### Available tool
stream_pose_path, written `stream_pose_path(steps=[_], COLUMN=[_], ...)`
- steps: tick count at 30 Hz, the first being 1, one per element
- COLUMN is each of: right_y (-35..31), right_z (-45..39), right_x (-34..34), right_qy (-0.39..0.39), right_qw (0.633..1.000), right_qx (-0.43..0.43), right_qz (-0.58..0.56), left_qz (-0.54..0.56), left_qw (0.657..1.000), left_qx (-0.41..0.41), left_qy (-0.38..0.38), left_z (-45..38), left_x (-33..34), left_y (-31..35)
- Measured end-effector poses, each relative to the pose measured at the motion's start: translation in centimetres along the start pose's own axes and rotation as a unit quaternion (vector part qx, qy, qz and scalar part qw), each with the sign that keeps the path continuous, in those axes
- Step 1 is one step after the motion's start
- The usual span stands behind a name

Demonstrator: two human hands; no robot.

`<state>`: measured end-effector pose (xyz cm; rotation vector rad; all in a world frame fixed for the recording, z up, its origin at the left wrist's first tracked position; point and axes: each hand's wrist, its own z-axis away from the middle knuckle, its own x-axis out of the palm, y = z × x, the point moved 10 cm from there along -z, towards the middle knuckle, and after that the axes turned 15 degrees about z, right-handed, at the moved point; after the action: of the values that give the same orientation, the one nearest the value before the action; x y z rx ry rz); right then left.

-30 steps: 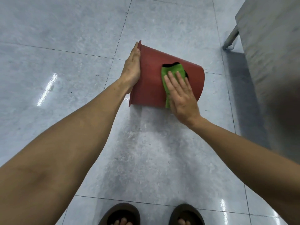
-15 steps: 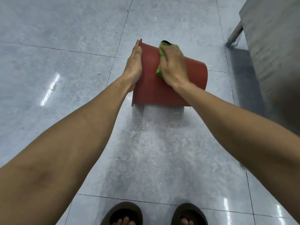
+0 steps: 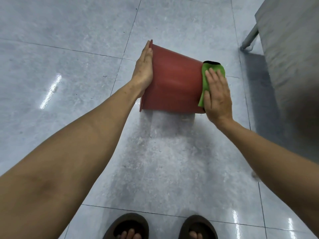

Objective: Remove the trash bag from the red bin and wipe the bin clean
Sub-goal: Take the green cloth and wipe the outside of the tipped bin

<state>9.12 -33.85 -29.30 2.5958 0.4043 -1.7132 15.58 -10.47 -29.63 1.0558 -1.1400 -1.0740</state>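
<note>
One red bin (image 3: 174,83) lies on open floor (image 3: 69,49); left hand (image 3: 144,70) flat against its rim, right hand (image 3: 217,95) pressing one green cloth (image 3: 206,75) flat on its base.

An indoor room, maybe in a home: glossy grey floor tiles (image 3: 86,40), a grey furniture piece (image 3: 291,49) with metal leg (image 3: 250,37), person wearing sandals (image 3: 127,226)

Glossy grey tiled floor (image 3: 69,49), grey table (image 3: 293,49) at right
</note>
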Motion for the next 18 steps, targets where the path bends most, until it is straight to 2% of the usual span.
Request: stream_pose_path(steps=[3, 5, 7, 9, 12, 15, 18], right_y=[1.8, 1.4, -0.2, -3.1, -8.3, -11.3, -13.0], right_z=[-3.8, -6.5, -8.5, -9.8, -9.3, -6.2, -2.5], right_x=[0.0, 0.3, 0.8, 1.0, 1.1, 1.0, 1.2], right_qy=[-0.019, -0.050, -0.091, -0.097, -0.068, -0.028, 0.023], right_qw=[0.989, 0.981, 0.977, 0.983, 0.990, 0.988, 0.969], right_qx=[0.134, 0.171, 0.169, 0.112, -0.023, -0.137, -0.247], right_qz=[-0.066, -0.080, -0.091, -0.106, -0.118, -0.072, -0.010], left_qz=[0.000, 0.002, 0.003, 0.004, 0.017, 0.026, 0.023], left_qw=[1.000, 1.000, 1.000, 1.000, 1.000, 0.998, 0.997], left_qx=[0.006, 0.003, -0.001, -0.006, -0.025, -0.050, -0.072], left_qy=[-0.002, -0.001, -0.004, -0.005, -0.007, -0.002, -0.004], left_z=[0.0, -0.2, -0.4, -0.6, -1.3, -1.9, -2.5], left_x=[0.0, -0.1, 0.0, -0.1, -0.2, -0.2, -0.3], left_y=[-0.1, -0.2, -0.3, -0.5, -0.7, -1.0, -1.3])
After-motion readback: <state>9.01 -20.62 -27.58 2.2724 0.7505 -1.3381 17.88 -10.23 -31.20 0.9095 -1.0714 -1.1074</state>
